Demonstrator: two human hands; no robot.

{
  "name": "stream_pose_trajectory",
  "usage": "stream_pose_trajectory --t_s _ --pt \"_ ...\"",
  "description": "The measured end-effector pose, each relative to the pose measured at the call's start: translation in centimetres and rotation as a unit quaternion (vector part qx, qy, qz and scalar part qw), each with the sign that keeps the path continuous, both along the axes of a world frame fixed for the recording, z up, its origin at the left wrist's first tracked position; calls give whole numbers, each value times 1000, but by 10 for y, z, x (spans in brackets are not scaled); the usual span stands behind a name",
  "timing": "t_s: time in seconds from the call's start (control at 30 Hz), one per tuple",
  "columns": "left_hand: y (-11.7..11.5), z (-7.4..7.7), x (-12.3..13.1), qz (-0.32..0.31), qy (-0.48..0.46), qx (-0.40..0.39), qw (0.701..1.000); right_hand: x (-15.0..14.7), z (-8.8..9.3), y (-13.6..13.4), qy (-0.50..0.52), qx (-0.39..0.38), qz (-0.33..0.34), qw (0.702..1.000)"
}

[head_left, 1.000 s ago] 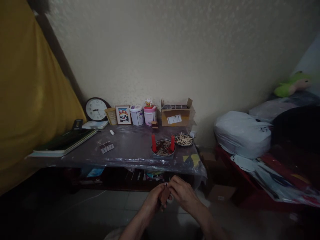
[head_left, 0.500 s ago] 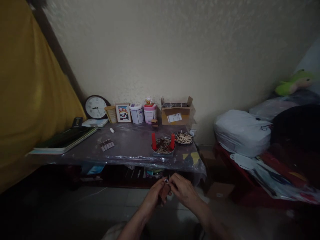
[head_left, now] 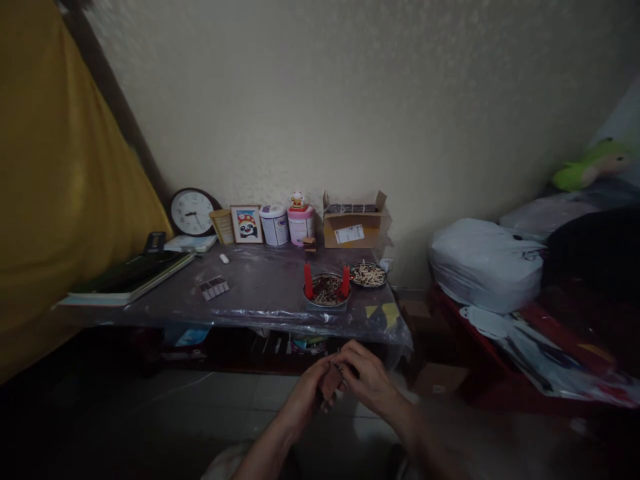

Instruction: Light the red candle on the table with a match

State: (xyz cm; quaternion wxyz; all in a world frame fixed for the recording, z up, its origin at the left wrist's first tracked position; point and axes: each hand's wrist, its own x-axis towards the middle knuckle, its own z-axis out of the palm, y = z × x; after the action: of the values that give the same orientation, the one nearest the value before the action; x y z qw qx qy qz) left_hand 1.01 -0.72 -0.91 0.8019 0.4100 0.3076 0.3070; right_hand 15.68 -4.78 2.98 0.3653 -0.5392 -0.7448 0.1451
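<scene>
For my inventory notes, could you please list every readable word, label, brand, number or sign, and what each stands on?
No text reads with certainty; too small or blurred:
Round dark-rimmed clock: dial numerals.
Open brown cardboard box: white label.
White lidded canister: printing.
Pink-lidded canister: front printing.
Small brown box in left hand: none visible.

Brown box (head_left: 331,384) in left grip (head_left: 307,393), right grip (head_left: 367,377) at its top

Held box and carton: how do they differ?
The held box is small; the carton is much larger. The held box is tilted in the left hand; the carton stands upright on the table. The carton bears a white label; none shows on the held box. Both look brownish.
</scene>
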Motion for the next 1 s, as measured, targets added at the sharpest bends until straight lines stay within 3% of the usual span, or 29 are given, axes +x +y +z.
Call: stream_pose_trajectory --t_s 0.2,0.43,0.73,1.0 --pt "-4 6 1 5 -9 -30 1000 -4 6 1 115 -37 1 993" --pt "1 4 -1 2 -67 -98 993 2 -3 8 221 -25 -54 973" --pt "2 3 -1 13 -69 -104 992 -2 8 2 141 -35 -32 989" --pt "3 -2 -2 6 -85 -98 992 -1 8 3 162 -24 -46 986"
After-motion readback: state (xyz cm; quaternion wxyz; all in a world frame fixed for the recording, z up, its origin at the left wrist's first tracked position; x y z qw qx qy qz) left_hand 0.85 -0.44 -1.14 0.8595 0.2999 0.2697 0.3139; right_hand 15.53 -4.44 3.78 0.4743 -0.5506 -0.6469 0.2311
